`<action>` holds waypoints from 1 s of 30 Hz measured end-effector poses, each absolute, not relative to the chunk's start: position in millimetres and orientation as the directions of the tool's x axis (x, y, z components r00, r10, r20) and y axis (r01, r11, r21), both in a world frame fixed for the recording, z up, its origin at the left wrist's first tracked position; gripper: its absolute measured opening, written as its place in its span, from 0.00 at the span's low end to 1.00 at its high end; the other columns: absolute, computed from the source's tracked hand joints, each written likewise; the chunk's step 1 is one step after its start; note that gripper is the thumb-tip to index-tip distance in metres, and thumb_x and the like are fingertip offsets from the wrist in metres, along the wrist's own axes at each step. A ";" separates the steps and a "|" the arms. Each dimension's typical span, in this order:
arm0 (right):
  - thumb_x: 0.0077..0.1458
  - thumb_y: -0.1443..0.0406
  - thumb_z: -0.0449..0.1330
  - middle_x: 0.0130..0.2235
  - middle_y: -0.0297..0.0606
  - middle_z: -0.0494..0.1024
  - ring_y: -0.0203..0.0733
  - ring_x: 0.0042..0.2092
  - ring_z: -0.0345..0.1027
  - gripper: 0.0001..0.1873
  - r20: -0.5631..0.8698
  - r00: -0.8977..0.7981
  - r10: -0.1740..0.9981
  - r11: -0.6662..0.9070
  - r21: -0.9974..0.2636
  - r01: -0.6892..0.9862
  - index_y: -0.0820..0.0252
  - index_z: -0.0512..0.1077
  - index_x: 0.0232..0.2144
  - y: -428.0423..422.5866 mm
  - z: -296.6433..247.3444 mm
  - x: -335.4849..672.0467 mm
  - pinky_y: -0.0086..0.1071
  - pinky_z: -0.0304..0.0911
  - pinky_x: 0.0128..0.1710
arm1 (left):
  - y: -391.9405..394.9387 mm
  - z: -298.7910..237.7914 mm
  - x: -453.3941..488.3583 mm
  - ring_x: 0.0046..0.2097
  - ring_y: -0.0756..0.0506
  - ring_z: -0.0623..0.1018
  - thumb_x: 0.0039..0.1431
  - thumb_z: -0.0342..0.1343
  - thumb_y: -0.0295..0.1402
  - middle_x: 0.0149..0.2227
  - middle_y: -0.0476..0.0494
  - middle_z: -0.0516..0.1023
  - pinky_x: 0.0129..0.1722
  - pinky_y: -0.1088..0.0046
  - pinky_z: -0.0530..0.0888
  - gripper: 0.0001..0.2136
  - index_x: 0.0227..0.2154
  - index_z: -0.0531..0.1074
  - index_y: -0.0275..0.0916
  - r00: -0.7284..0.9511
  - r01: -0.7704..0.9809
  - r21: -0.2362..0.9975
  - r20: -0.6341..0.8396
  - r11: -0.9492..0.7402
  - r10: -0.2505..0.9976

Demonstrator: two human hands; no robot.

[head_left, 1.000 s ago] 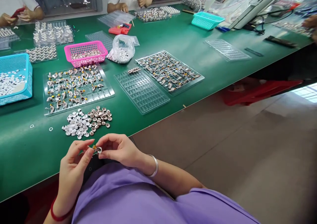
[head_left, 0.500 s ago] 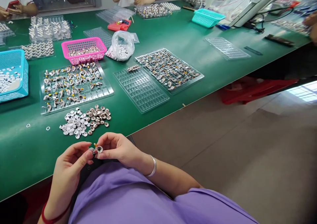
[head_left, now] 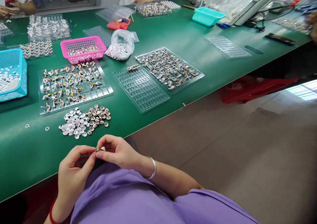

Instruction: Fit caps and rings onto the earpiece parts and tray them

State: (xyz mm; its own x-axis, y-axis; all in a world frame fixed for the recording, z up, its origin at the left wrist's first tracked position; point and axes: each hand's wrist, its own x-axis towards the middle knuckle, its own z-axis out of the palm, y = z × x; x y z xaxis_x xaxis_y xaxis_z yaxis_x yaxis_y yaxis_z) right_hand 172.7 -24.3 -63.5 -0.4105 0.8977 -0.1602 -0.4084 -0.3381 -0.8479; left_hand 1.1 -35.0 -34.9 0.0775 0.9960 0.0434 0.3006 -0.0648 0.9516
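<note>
My left hand (head_left: 75, 166) and my right hand (head_left: 121, 153) meet above my lap at the table's front edge, both in a pinch. Between their fingertips is a small earphone part (head_left: 102, 148) with a pale rounded end and a bit of yellow; fingers cover much of it. Just beyond my hands lie a pile of white round caps (head_left: 74, 125) and a pile of beige cup-shaped shells (head_left: 99, 116). Behind those, a clear tray (head_left: 106, 93) holds rows of curved earphone pieces with yellow bits.
A blue basket (head_left: 24, 82) stands at the left, a pink basket (head_left: 64, 49) and a plastic bag (head_left: 123, 40) further back. Right of centre lie a clear compartment tray (head_left: 146, 98) and a filled tray (head_left: 183, 83). Other people sit across the table (head_left: 198, 62).
My left hand has moved right, bringing its fingertips against those of my right hand. The earphone part has turned, so its round open face no longer points at me.
</note>
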 end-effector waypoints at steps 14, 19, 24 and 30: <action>0.53 0.62 0.64 0.31 0.32 0.75 0.33 0.32 0.70 0.09 -0.095 -0.275 0.957 -0.182 -0.934 -0.307 0.60 0.70 0.34 -22.9 -80.6 179.3 0.29 0.65 0.34 | -23.9 -41.0 11.1 0.32 0.46 0.80 0.57 0.61 0.36 0.31 0.48 0.82 0.33 0.74 0.77 0.04 0.32 0.79 0.43 0.170 0.486 0.848 0.144 -0.210 0.975; 0.54 0.57 0.64 0.31 0.33 0.74 0.34 0.31 0.70 0.13 -0.102 -0.208 0.973 -0.160 -0.944 -0.287 0.59 0.68 0.33 -15.5 -78.8 190.2 0.29 0.67 0.32 | 15.2 -45.4 4.2 0.32 0.44 0.77 0.61 0.56 0.41 0.34 0.45 0.81 0.34 0.69 0.70 0.10 0.34 0.80 0.44 0.125 0.718 0.649 0.235 -0.251 0.964; 0.55 0.59 0.63 0.28 0.30 0.67 0.32 0.27 0.63 0.11 -0.067 -0.161 0.985 -0.095 -0.980 -0.176 0.60 0.68 0.33 -12.2 -75.1 198.0 0.28 0.62 0.29 | 40.4 -48.9 8.1 0.36 0.39 0.74 0.54 0.61 0.37 0.32 0.43 0.76 0.36 0.66 0.65 0.05 0.31 0.80 0.45 0.132 0.791 0.563 0.229 -0.241 0.965; 0.56 0.60 0.61 0.29 0.31 0.66 0.32 0.28 0.60 0.09 -0.029 -0.179 0.983 -0.050 -0.992 -0.112 0.60 0.66 0.32 -10.5 -68.7 198.3 0.28 0.59 0.28 | 40.2 -45.5 13.6 0.37 0.39 0.73 0.50 0.62 0.34 0.31 0.44 0.75 0.40 0.64 0.66 0.03 0.26 0.79 0.44 0.124 0.742 0.633 0.192 -0.219 0.974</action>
